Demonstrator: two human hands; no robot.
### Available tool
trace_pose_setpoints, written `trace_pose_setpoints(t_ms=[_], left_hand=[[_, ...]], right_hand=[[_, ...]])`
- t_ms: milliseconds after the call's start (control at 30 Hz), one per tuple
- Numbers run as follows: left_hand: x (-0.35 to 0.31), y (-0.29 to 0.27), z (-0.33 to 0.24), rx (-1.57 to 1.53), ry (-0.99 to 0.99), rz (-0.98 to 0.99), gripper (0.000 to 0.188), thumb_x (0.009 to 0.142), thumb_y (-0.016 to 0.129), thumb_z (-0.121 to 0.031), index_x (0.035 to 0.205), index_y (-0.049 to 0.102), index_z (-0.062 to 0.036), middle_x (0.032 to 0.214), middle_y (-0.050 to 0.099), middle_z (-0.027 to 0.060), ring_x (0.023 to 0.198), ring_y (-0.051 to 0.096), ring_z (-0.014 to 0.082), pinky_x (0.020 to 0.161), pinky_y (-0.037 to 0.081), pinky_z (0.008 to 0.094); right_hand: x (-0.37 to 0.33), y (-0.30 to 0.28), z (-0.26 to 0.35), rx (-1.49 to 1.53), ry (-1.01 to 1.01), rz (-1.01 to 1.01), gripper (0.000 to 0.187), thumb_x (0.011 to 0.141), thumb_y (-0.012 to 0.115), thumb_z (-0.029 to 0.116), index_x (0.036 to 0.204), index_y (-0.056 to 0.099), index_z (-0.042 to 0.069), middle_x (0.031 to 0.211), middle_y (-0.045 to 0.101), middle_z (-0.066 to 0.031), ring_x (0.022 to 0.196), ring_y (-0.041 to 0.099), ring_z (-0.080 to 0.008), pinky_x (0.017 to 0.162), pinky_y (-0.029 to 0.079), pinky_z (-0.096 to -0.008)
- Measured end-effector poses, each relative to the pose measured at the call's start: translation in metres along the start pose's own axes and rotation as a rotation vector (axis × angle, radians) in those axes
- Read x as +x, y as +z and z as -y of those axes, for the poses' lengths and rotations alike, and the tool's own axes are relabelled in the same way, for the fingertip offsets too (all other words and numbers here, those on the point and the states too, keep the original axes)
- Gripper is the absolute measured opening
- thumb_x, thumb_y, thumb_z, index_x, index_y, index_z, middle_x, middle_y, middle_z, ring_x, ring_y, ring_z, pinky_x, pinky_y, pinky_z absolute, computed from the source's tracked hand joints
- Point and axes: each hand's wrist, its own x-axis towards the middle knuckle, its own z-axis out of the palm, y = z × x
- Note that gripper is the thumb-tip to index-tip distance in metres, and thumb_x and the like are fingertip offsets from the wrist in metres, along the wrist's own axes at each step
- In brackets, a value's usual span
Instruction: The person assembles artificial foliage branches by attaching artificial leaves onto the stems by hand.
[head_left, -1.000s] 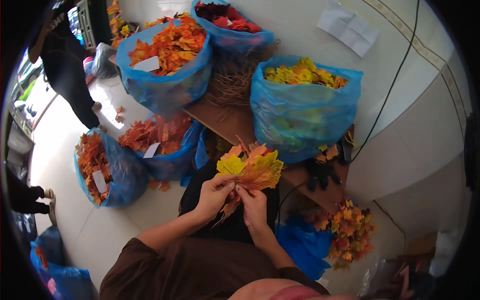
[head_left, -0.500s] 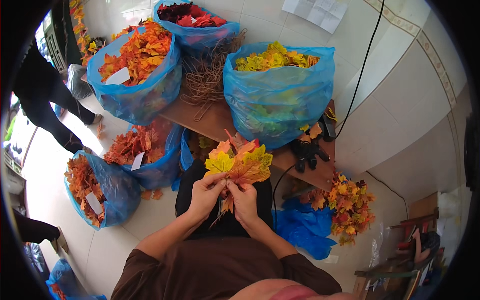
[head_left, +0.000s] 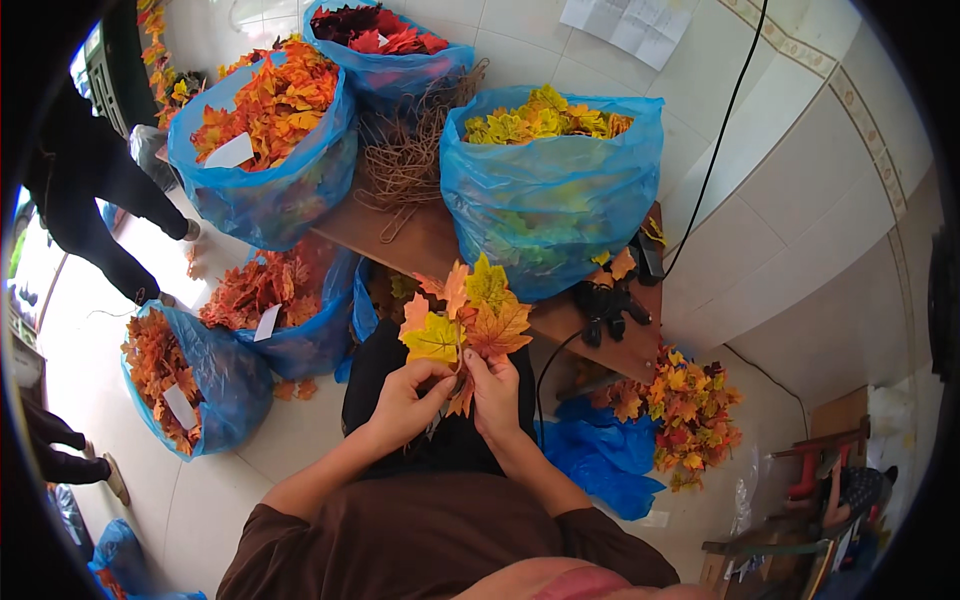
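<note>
Table: a low brown wooden table [head_left: 440, 240] is standing against the tiled wall, serving as the landmark here.
Bags: five blue plastic bags of fake leaves are showing. Three are sitting on the table: an orange-leaf bag [head_left: 265, 150], a dark red-leaf bag [head_left: 385, 45] and a yellow-leaf bag [head_left: 550, 190]. Two more orange-leaf bags [head_left: 190, 375] are resting on the floor to the table's left.
Twine: one tangle of brown vine [head_left: 410, 150] is lying on the table between the bags.
Loose pile: one heap of mixed leaves [head_left: 685, 410] is lying on the floor right of the table.
Leaf bunch: one cluster of yellow and orange maple leaves [head_left: 465, 320] is being held just in front of the table's near edge.
Left hand [head_left: 408, 400]: curled closed around the bunch's stems.
Right hand [head_left: 495, 392]: pinching the same stems from the other side.
Risk: a leaf could be slipping out if either grip loosens, since the stems look thin and bundled loosely.
</note>
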Motion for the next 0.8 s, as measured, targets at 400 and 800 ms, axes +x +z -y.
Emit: trace_pose_setpoints(t_ms=[400,800], left_hand=[[-0.005,-0.013,-0.004,-0.327,-0.344,0.104,0.012,0.085,0.055,-0.009,0.086,0.056,0.0023,0.071,0.057,0.0039,0.056,0.054,0.0079,0.054,0.046,0.0203],[-0.002,-0.027,-0.019,-0.986,-0.526,0.343,0.024,0.088,0.047,-0.013,0.1,0.054,0.0064,0.083,0.057,0.0086,0.071,0.056,0.0135,0.066,0.049,0.0283]], right_hand=[[0.004,-0.006,0.003,-0.421,-0.168,-0.032,0.012,0.085,0.05,0.005,0.096,0.053,-0.001,0.082,0.056,-0.0029,0.064,0.049,-0.0051,0.054,0.039,-0.0182],[0.004,-0.001,0.017,-0.228,-0.085,0.083,0.01,0.086,0.05,0.006,0.094,0.052,0.0,0.073,0.059,-0.0037,0.053,0.051,-0.0041,0.045,0.039,-0.0159]])
